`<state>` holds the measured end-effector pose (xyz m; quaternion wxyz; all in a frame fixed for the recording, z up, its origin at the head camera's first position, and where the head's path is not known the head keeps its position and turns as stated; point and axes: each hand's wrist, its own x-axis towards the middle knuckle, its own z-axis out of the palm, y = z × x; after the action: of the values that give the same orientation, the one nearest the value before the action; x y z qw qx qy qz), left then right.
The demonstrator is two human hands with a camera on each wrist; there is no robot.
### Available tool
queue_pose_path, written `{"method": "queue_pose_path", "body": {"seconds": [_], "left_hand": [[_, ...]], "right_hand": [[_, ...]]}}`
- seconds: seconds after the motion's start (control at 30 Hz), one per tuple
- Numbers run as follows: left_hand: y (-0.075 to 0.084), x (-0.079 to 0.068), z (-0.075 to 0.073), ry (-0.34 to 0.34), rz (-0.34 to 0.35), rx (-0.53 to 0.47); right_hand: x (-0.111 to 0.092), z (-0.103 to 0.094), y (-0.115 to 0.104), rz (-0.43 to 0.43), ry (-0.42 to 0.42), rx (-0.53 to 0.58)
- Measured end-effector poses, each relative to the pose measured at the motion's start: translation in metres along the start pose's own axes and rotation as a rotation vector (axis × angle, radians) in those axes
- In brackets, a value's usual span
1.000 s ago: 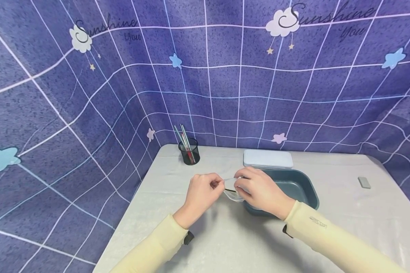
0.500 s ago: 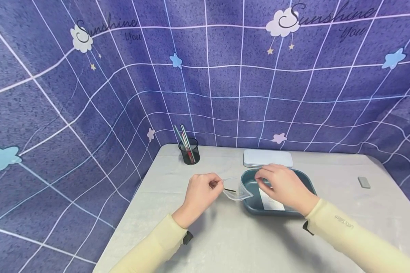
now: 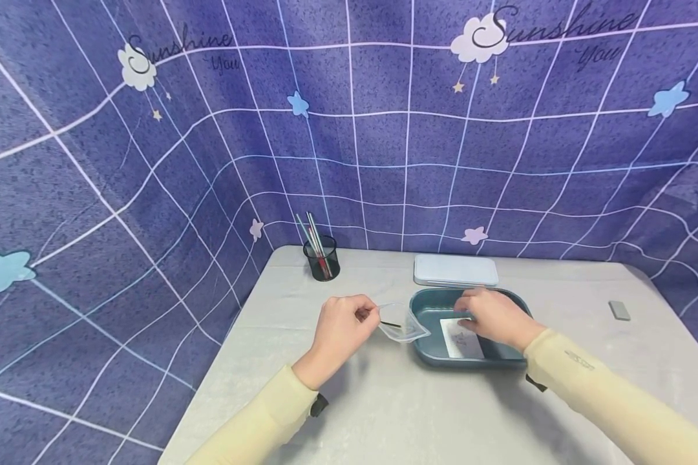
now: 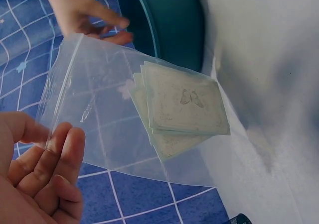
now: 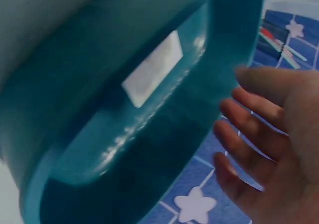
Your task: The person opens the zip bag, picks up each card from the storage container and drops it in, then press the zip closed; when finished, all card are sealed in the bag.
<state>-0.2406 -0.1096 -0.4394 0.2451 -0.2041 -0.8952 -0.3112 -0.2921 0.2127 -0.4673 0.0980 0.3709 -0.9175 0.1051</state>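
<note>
My left hand (image 3: 346, 323) pinches the top edge of a clear zip bag (image 4: 107, 94) by its zip strip. Several pale cards (image 4: 187, 102), the front one printed with a butterfly, lie inside that bag. To the right stands a teal basin (image 3: 450, 362), and the bag's lower corner comes close to its left rim in the head view. A white card (image 3: 458, 342) with a faint print lies on the basin floor. My right hand (image 3: 497, 316) is over the basin with its fingers spread and loosely bent, holding nothing in the right wrist view.
Behind the basin lies a pale blue flat case (image 3: 456, 270). A black mesh pen cup (image 3: 322, 261) with several pens stands at the back left. A small grey block (image 3: 620, 310) lies at the right. A blue patterned curtain (image 3: 384, 142) hangs behind the table.
My right hand has left the bag and moved right over the basin. The white card now visible in the basin was not seen in the first frame. My left hand stays put with the bag.
</note>
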Motion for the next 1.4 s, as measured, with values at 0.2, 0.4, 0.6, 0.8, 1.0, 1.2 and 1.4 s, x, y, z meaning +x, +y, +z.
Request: {"method": "queue_pose_path", "body": {"seconds": [0.2,0.4,0.6,0.8,1.0,1.2,1.4], "left_hand": [[-0.001,0.000,0.000,0.006,0.006,0.002],[-0.001,0.001,0.001,0.003,0.010,-0.006],[-0.002,0.000,0.001,0.004,0.007,-0.012],[-0.001,-0.001,-0.001,0.003,0.009,-0.009],[0.000,-0.001,-0.002,0.015,0.026,0.000],[-0.001,0.000,-0.001,0.005,0.027,0.008],[-0.001,0.000,-0.002,0.009,0.030,0.009]], "right_hand": [[-0.001,0.015,0.010,0.071,-0.227,0.025],[-0.005,0.026,0.014,0.116,-0.292,0.009],[-0.008,0.034,0.016,0.115,-0.271,-0.017],[-0.009,0.038,0.020,0.136,-0.254,-0.038],[-0.010,0.039,0.024,0.128,-0.175,-0.062],[-0.009,0.036,0.030,0.122,-0.080,-0.073],[-0.007,0.024,0.033,0.103,0.014,-0.049]]}}
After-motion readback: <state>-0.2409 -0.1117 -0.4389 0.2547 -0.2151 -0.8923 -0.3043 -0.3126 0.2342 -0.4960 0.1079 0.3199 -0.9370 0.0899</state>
